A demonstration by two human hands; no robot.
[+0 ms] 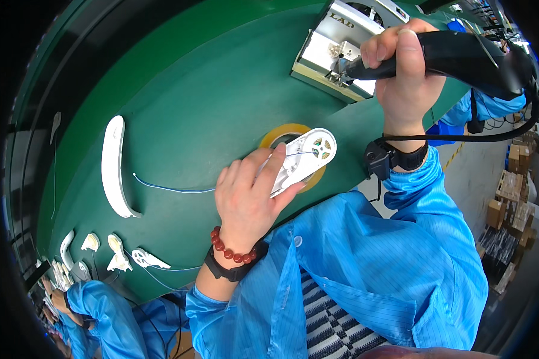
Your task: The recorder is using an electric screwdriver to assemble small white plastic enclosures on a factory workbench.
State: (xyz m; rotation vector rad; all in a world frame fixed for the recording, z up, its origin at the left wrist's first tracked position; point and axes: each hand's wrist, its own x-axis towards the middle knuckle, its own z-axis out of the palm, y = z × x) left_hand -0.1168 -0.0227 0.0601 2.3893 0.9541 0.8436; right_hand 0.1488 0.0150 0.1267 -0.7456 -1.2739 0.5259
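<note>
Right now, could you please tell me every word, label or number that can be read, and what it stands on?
White box-shaped machine: dark lettering on it, which I won't copy out.
Brown cardboard boxes: any print is too small to read.

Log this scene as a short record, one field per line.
Left hand: holds white housing
Right hand: grips black tool
Tool tip: at the front of the metal box; contact unclear
Beneath housing: yellow tape roll
Left of left hand: blue wire, curved white shell
Surface: green table
</note>
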